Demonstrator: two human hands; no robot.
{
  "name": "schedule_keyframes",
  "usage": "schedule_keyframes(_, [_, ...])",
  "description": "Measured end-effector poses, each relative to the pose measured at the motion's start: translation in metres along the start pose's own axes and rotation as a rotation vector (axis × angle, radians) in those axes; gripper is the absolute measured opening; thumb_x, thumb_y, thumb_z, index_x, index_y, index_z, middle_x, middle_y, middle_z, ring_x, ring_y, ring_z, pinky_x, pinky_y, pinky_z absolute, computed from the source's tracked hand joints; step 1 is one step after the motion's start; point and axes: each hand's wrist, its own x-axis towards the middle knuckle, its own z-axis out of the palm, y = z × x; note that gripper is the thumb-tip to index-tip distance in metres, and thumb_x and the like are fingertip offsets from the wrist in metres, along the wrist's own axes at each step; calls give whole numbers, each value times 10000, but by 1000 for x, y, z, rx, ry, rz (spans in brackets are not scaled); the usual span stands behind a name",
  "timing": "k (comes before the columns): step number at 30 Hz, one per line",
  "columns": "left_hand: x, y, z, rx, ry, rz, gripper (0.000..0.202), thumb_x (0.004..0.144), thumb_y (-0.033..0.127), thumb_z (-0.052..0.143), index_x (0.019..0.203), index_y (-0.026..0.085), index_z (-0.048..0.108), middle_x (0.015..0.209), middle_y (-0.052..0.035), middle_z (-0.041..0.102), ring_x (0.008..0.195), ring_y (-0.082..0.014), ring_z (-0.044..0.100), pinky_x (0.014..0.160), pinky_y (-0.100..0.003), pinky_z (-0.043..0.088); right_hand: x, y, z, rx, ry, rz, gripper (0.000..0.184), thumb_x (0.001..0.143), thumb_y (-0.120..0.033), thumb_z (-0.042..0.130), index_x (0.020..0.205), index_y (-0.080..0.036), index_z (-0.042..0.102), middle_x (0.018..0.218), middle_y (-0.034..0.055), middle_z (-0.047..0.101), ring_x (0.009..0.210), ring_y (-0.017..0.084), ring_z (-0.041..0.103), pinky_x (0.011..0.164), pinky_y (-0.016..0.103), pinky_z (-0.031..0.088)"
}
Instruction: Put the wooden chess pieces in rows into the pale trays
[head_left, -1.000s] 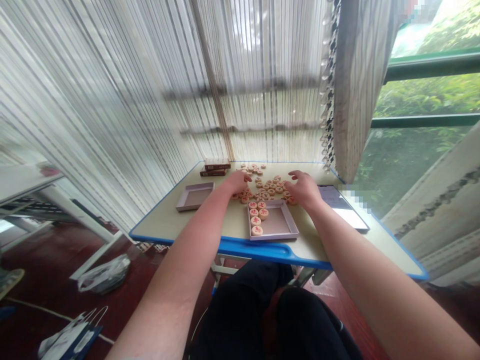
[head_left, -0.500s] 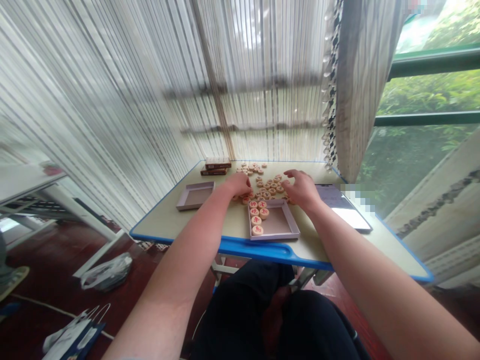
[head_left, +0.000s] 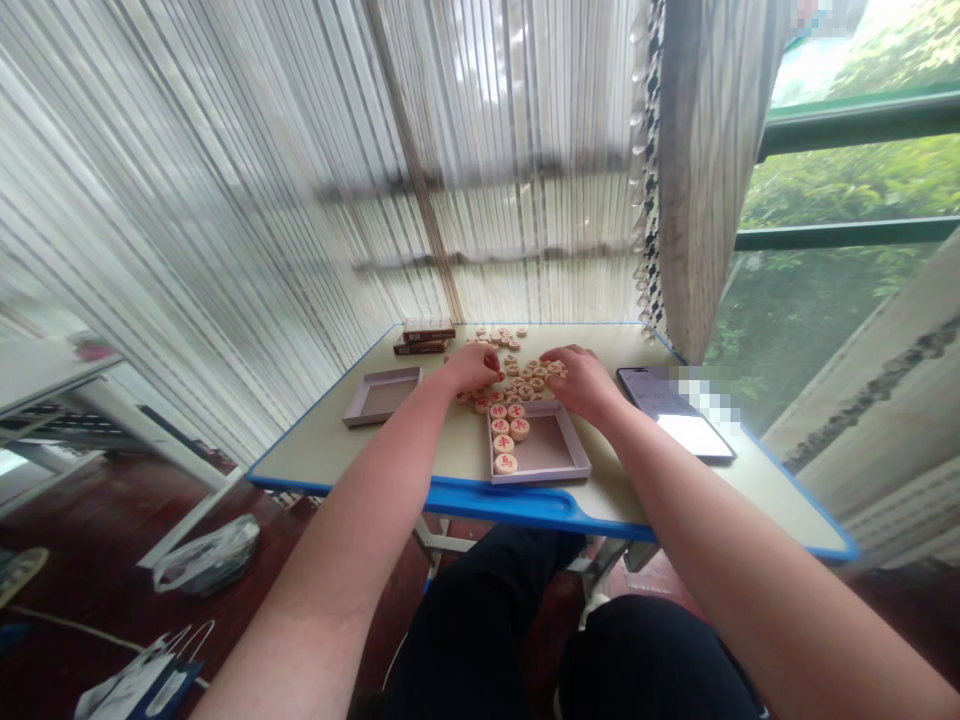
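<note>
My left hand [head_left: 474, 368] is closed in a pinch on a round wooden Chinese chess piece [head_left: 500, 377], of which a bit of red shows at the fingertips. Below that hand lie more red-marked pieces [head_left: 481, 405], partly covered by it. My right hand [head_left: 581, 380] is open, thumb and fingers apart, at the right edge of a loose heap of pieces [head_left: 525, 390]. Nearest me is a shallow open box [head_left: 576, 440]; several red-lettered pieces [head_left: 503, 444] lie flat along its left side and far left corner.
Another shallow box part [head_left: 384, 372] sits at the left of the table [head_left: 315, 455]. Two small dark boxes [head_left: 422, 338] are stacked at the back left, beside a further group of pieces [head_left: 495, 338]. A tablet-like device [head_left: 694, 435] lies at the right. String curtains [head_left: 525, 220] hang behind.
My right hand has moved left, closer to the heap, its fingers lower over the pieces. My left hand stays near the same spot, with a piece now showing at its fingertips. The view has shifted slightly.
</note>
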Motion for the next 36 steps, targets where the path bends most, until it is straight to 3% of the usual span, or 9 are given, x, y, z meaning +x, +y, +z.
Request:
schedule_keyframes(4, [3,-1,0,-247,3,61,357,629,274,725,957,147,665,860,-76,712,765,-154,637,705,-280,493,-2,1,0,0,-2,-25,353,716,-186,549,1048,-223,664,1058,82,606,1011,262,506,902,395,427])
schedule_keyframes(8, [0,2,-2,-329,-5,71,308,622,285,733,897,148,709,872,-76,721,808,-161,639,787,-309,488,-2,1,0,20,51,-10,339,709,-176,556,1023,-219,676,1085,91,569,1027,253,502,922,390,422])
schedule_keyframes(13, [-4,8,-3,-450,-50,35,248,614,250,743,822,122,698,859,-92,716,733,-139,642,721,-291,499,-1,-1,0,56,56,-39,323,720,-214,577,1030,-210,669,1091,96,557,1036,247,510,924,385,425])
schedule_keyframes(18, [-10,17,-6,-473,-152,-10,268,643,279,736,871,145,694,879,-91,714,780,-151,661,670,-260,475,-1,-6,-1,128,92,-145,315,761,-276,599,1068,-220,643,1075,76,597,981,224,554,866,357,447])
schedule_keyframes(25, [-13,20,-7,-526,-240,-3,307,604,316,762,853,151,690,801,-54,697,698,-120,633,612,-238,423,-1,-9,0,187,178,-241,177,795,-288,612,942,-225,690,936,59,668,860,199,609,768,310,466])
schedule_keyframes(31, [-17,24,-10,-510,-277,34,314,624,318,745,881,147,693,834,-63,687,669,-102,595,599,-236,415,0,-10,-4,181,194,-253,174,784,-305,621,908,-206,692,903,64,674,828,191,607,748,305,466])
schedule_keyframes(33, [-17,25,-11,-502,-231,24,396,645,337,733,994,159,668,882,-74,686,683,-107,595,611,-242,427,0,-10,-11,174,187,-207,184,769,-321,630,890,-198,694,874,63,673,793,185,603,723,302,463])
schedule_keyframes(36, [-17,24,-14,-431,0,-16,503,703,370,686,1155,173,583,932,-81,680,696,-119,594,636,-259,450,-3,-11,-26,229,70,-109,220,748,-362,635,868,-188,699,822,56,676,723,164,592,657,282,455])
